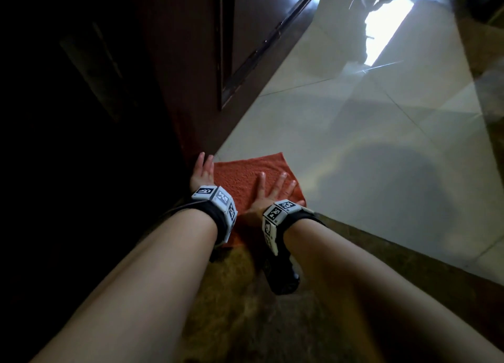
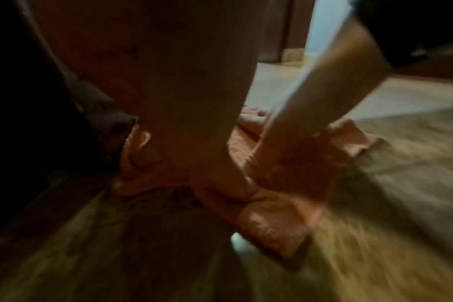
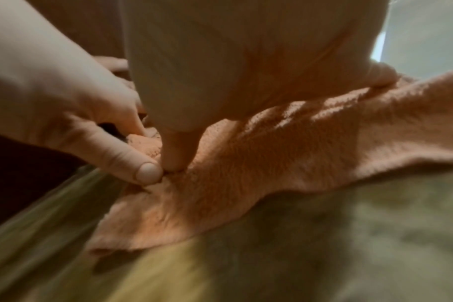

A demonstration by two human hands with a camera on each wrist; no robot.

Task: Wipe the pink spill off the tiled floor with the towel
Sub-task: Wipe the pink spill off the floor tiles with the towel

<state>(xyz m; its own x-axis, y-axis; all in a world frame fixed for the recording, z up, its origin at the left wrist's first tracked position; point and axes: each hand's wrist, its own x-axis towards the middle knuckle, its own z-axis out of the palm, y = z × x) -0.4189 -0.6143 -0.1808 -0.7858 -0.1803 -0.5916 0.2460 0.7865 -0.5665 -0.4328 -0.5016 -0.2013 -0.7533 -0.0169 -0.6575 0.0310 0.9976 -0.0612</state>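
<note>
Both hands press flat on an orange towel [image 1: 246, 176] spread on the floor, likely to pin it down for wiping. The right hand [image 1: 268, 192] lies splayed, fingers straight, mid-towel; the left hand [image 1: 202, 172] rests open-palmed on its left edge beside a dark wooden door [image 1: 191, 63]. Both forearms reach forward and down. The towel straddles pale tiles [image 1: 354, 133] and a brown stone strip [image 1: 245, 294]. No pink spill shows.

no legible text or labels

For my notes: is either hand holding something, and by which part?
Nothing is gripped. Both hands, left and right, press flat on the towel.
</note>
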